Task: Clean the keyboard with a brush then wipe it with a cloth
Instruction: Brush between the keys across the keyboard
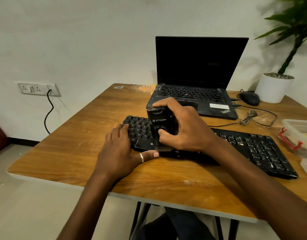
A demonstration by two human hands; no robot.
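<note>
The black keyboard (pixel 253 148) lies slantwise across the wooden table (pixel 76 135), its left end nearest the middle of the tabletop and its right end running towards the near right edge. The left hand (pixel 119 149) rests flat on that left end. Its fingers lie nearly straight over the keys, and its thumb, which wears a silver ring (pixel 141 157), stretches along the keyboard's front edge. The right hand (pixel 184 130) grips an upright black brush (pixel 158 121) with white lettering on its face. The fingers curl over the top and far side, and the thumb (pixel 164 133) presses against a round part on the front. The lower end of the brush meets the keys just right of the left hand. Behind the hands stands an open laptop (pixel 197 75) with a dark screen, and to its right are a black mouse (pixel 249 98) and a white plant pot (pixel 274 88).
</note>
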